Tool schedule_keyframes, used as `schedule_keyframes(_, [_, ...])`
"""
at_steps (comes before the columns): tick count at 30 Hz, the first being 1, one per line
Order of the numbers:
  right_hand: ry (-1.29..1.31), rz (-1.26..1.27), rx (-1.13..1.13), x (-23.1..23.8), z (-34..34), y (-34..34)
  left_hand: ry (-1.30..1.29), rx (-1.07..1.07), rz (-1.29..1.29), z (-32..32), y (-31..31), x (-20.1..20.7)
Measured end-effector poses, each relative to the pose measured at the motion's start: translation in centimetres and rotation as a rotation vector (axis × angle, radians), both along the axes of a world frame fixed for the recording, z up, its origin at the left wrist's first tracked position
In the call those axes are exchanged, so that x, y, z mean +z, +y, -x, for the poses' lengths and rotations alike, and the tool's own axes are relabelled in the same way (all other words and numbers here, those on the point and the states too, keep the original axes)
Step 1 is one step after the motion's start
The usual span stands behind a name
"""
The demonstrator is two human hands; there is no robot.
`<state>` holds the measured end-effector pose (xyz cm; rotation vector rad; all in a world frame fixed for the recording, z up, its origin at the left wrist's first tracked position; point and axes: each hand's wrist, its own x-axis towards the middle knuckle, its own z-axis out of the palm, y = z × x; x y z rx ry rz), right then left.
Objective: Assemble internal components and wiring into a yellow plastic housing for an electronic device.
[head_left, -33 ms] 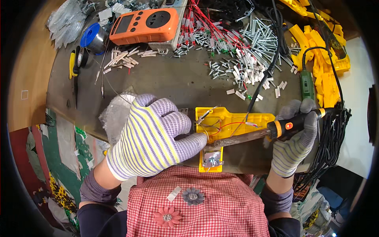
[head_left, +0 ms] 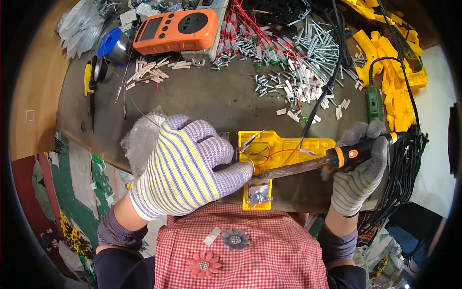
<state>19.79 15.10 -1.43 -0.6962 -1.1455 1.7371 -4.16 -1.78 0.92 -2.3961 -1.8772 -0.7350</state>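
Observation:
My right hand (head_left: 360, 166), in a striped glove with grey fingers, is wrapped round the black handle of a soldering iron (head_left: 301, 168). Its orange light glows, and the dark shaft points left across a yellow plastic housing (head_left: 284, 143). Inside the housing lie thin red and dark wires (head_left: 276, 153). My left hand (head_left: 187, 166), gloved in yellow and purple stripes, has its fingers curled, one fingertip at the housing's left edge beside the iron's tip. What its fingers pinch is hidden. A small metal plate (head_left: 259, 193) sits on the yellow part below the tip.
Behind are an orange multimeter (head_left: 175, 32), a blue spool of solder (head_left: 114, 45), and piles of screws (head_left: 315, 43) and white pieces. Clear plastic wrap (head_left: 142, 137) lies by my left hand. A green tool (head_left: 374, 103), yellow housings (head_left: 397, 96) and black cables (head_left: 402, 178) crowd the right.

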Motion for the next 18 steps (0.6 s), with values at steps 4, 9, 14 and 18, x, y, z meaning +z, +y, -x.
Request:
schedule_keyframes(4, [-0.005,-0.025,-0.070,-0.75,0.23,0.25,0.000,-0.009,0.014,0.09,0.13,-0.07])
schedule_keyframes(9, [-0.004,-0.025,-0.111,-0.41,0.82,0.09,-0.025,-0.020,0.058,0.06,0.13,-0.28])
schedule_keyframes(14, [-0.017,-0.040,0.034,-0.25,-0.13,0.23,0.007,-0.038,0.048,-0.05,0.32,-0.11])
schedule_keyframes(18, [-0.112,-0.064,-0.108,-0.11,0.79,-0.24,0.034,-0.046,0.056,-0.20,0.27,-0.28])
